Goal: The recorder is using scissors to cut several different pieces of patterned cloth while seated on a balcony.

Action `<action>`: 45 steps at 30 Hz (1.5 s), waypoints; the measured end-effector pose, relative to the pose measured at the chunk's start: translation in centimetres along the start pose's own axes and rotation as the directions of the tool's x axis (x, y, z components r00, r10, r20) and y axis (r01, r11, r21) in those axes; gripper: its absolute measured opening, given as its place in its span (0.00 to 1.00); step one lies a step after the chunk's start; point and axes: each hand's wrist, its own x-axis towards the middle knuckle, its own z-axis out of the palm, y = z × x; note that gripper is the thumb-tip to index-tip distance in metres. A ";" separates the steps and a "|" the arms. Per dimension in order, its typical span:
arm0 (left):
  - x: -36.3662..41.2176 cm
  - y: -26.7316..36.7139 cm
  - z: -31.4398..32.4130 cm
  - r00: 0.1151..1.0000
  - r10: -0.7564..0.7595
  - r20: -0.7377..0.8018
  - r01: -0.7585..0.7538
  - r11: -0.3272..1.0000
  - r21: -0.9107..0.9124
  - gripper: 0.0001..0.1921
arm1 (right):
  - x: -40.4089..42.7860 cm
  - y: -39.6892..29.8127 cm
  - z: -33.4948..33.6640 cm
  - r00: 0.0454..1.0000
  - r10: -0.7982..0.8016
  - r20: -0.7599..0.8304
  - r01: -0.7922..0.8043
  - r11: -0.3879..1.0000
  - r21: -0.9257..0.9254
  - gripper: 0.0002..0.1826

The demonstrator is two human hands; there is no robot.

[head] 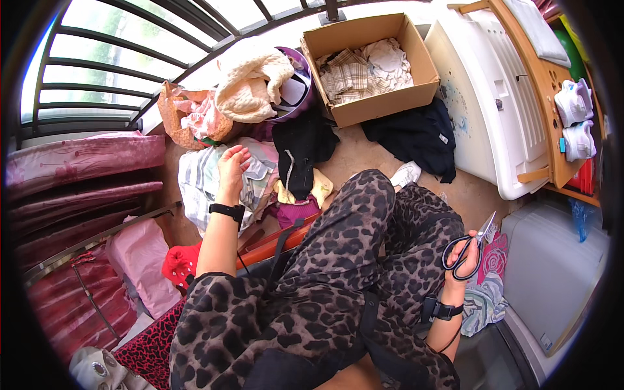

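Observation:
Low at the right of the head view, my right hand (464, 258) grips a pair of scissors (460, 257) by the black loop handles. The blades point up and away from me and lie nearly together. My left hand (233, 163) is raised over a heap of cloth, palm partly turned up, with nothing in it. Beneath it is a white, grey and blue plaid cloth (195, 178). Just right of that, a black garment (298, 165) with a pale drawstring lies over a yellow cloth (321, 187) and a purple ribbed cloth (297, 213).
A cardboard box (385, 107) holds checked and white cloth pieces. Left of it stand a purple tub (304, 73) under a cream quilted cloth (253, 87) and an orange patterned bag (173, 117). Dark clothing (419, 141) lies before a white appliance (468, 107). A grey bin (546, 273) stands at right.

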 end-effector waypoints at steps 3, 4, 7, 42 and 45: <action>-2.2 0.3 -5.9 0.994 0.012 -0.108 -0.015 1.000 -0.022 0.12 | -0.1 0.0 0.0 1.000 -0.016 0.015 0.017 1.000 -0.016 0.13; -3.0 0.1 -7.6 0.991 0.016 -0.130 -0.021 0.999 -0.039 0.12 | -0.1 0.3 -0.3 0.999 -0.019 0.033 0.019 1.000 0.008 0.13; -5.1 -0.6 -11.6 0.982 0.025 -0.188 -0.039 0.997 -0.071 0.13 | -0.3 0.4 -0.5 0.998 -0.034 0.054 0.036 0.999 -0.030 0.14; -2.0 4.6 -4.3 0.988 0.137 0.066 -0.133 0.990 -0.054 0.10 | -0.3 1.2 -3.8 0.982 -0.107 -0.156 0.095 0.992 -0.081 0.12; 0.0 2.3 -1.1 0.991 0.064 0.121 -0.067 0.997 0.023 0.09 | -0.4 1.1 -4.0 0.981 -0.093 -0.170 0.078 0.993 -0.093 0.12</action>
